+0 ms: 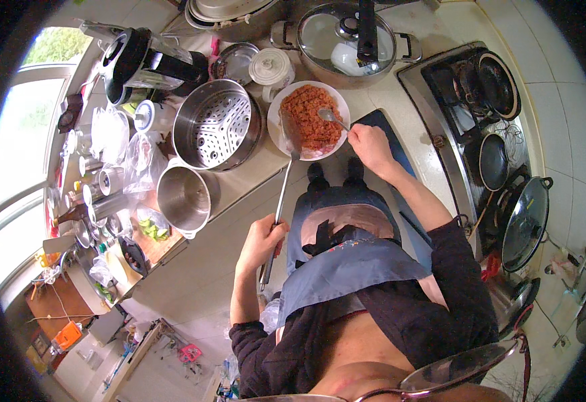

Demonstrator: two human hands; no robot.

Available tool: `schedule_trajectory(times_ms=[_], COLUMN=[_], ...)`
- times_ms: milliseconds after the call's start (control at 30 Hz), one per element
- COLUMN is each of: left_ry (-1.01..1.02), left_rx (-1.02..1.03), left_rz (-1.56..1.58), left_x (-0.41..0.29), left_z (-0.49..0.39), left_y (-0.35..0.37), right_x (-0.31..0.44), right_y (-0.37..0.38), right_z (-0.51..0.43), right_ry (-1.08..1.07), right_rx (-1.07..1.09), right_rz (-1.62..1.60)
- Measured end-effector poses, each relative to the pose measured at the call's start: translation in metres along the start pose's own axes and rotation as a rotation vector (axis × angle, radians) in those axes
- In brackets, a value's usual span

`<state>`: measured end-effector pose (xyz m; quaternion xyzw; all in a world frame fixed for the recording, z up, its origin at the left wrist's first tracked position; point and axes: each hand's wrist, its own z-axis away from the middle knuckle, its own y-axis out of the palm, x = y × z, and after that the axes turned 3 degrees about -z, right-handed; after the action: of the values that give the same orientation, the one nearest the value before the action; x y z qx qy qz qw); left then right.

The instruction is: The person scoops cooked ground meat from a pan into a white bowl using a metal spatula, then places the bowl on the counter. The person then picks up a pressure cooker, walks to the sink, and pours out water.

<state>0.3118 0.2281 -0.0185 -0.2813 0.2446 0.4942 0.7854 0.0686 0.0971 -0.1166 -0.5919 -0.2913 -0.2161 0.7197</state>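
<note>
A white plate (pixel 274 113) holds a mound of reddish minced food (pixel 305 103), with paler pinkish pieces along its near edge. My left hand (pixel 263 241) grips the handle of a long metal cooking spatula (pixel 286 181), whose blade rests against the left side of the mound. In my right hand (pixel 372 149) is a metal spoon (pixel 330 116); its bowl touches the top of the food near the middle. My right wrist is over the dark board (pixel 388 135) beside the plate.
Left of the plate stand a perforated steamer pot (pixel 212 125) and a smaller metal pot (pixel 185 196). Behind are a lidded mug (pixel 271 68) and a large glass-lidded pot (pixel 318 37). A gas stove (pixel 438 140) bearing pans lies right. Cut green vegetables (pixel 153 230) lie on a wooden board.
</note>
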Motion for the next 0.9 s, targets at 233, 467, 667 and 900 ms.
schedule_trajectory(times_ms=[233,467,667,900], left_ry=[0.189,0.309,0.309,0.282], left_rx=[-0.261,-0.307,-0.278,-0.324], left_rz=[-0.547,-0.802,-0.848,-0.940], left_x=[0.001,0.004,0.004,-0.001], left_z=[-0.007,-0.012,-0.013,-0.012], left_y=[0.013,0.018,0.019,0.031], right_x=[0.014,0.024,0.021,0.032], right_y=[-0.024,-0.025,-0.002,0.018], right_z=[0.010,0.030,0.031,0.027], right_ry=[-0.073,-0.541,-0.649,-0.562], right_rx=[-0.141,-0.161,-0.074,-0.072], right_rz=[-0.130,0.062,0.157,0.208])
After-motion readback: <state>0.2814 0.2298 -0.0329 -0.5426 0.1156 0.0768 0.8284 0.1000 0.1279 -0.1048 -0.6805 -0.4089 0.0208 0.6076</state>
